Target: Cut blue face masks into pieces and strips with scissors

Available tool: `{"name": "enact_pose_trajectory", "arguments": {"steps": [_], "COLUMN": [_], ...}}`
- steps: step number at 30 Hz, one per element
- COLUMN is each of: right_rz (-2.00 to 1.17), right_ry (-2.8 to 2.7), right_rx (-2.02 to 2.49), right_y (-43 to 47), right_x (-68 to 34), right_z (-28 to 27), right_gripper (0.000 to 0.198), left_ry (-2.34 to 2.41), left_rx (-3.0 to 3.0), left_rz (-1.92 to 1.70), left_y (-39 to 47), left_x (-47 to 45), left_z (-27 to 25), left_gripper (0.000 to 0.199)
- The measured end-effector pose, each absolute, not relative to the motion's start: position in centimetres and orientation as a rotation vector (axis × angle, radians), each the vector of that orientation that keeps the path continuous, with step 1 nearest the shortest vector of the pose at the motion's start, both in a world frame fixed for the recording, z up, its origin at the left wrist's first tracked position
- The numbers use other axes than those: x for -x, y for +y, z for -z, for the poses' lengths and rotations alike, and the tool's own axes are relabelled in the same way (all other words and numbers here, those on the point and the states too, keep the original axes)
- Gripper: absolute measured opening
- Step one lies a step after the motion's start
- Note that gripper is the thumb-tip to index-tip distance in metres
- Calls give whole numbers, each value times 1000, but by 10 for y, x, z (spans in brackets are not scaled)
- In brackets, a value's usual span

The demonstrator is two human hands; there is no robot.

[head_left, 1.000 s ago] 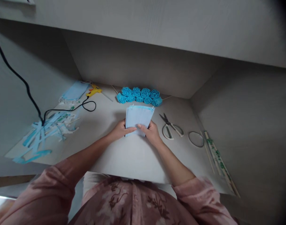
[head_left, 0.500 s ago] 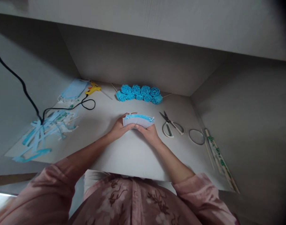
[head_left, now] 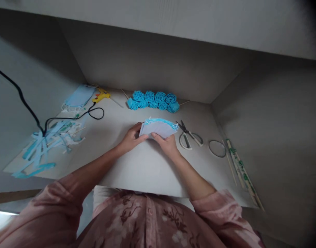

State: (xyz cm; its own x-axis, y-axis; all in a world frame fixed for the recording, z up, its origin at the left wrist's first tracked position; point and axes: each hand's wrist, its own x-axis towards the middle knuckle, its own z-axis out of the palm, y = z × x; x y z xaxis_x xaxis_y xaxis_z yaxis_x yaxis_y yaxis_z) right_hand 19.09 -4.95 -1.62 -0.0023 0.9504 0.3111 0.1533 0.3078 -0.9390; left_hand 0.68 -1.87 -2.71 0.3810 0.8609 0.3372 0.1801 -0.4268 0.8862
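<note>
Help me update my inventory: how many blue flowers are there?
9 blue flowers visible: four in the far row, five in the near row; more may be hidden underneath.

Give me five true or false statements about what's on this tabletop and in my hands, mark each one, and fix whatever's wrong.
1. The left grip and the right grip both hold the stack of face masks. True.
2. The scissors lie with their blades closed. False: the blades stand apart.
3. The yellow glue gun lies to the right of the blue flowers. False: it lies to their left.
4. Thin sticks lie to the right of the scissors. True.
5. The power cord is white. False: it is black.
</note>
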Motion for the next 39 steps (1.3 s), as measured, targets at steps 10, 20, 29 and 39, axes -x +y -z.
{"name": "enact_pose_trajectory", "arguments": {"steps": [10,20,29,39], "right_rz": [-1198,-1387,-1452,-1463], "right_ry": [-1233,-1192,-925,-963], "right_rx": [1232,1204,1138,1185], "right_y": [-48,-48,-42,-45], "right_x": [-189,-190,-194,-192], "right_z": [24,30,29,23], "right_gripper": [35,41,38,38], "left_ry": [972,1095,807,900], "left_rx": [-1444,-1131,-1097,-1224], "left_rz": [-907,-925,-963,-1047], "left_y": [-24,-22,-20,-15], "left_x": [-13,-12,-10,-5], "left_z": [25,19,21,21], "left_gripper": [67,56,59,36]}}
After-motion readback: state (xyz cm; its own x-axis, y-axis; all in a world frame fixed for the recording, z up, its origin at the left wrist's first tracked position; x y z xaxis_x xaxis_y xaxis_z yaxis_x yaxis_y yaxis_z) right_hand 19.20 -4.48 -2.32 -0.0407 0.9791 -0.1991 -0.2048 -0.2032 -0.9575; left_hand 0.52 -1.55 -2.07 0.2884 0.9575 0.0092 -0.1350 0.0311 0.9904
